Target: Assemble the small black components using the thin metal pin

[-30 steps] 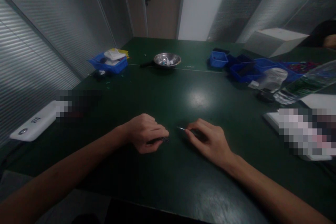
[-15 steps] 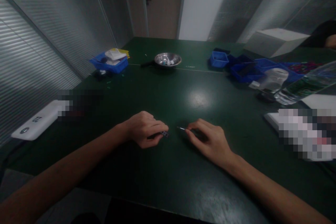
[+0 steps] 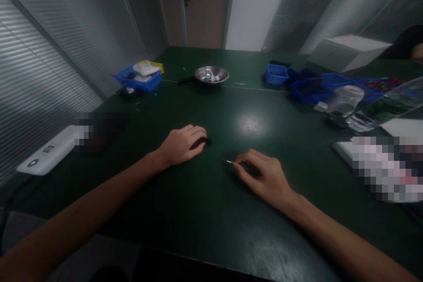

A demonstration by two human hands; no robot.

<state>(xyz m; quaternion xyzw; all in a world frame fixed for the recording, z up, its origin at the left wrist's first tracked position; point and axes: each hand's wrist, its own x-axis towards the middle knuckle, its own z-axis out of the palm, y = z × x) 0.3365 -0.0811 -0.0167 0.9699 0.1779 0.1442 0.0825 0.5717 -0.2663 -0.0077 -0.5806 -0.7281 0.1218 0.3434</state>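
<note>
My left hand (image 3: 181, 144) is closed round a small dark block-like object (image 3: 202, 142), gripped between thumb and fingers just over the tabletop. Its exact kind is not clear, since the fingers cover most of it. To the right and nearer to me, my right hand (image 3: 261, 172) pinches a thin metal tool (image 3: 228, 161) whose bright slender tip points left. The rest of that tool lies hidden in the hand. A short stretch of green table (image 3: 216, 185) separates the two hands, and the tip does not touch the dark object.
Farther back stands a metal bowl (image 3: 211, 69) with small items. Left of it is a blue tray (image 3: 147, 83) with white and yellow packets. Several blue bins (image 3: 276, 75), a white box (image 3: 346, 53) and a clear bottle (image 3: 390, 105) are on the right. A person's arm shows far right.
My left hand has moved away from me and slightly left with the dark object, which now shows a plain dark side instead of pale square marks. My right hand has stayed in place.
</note>
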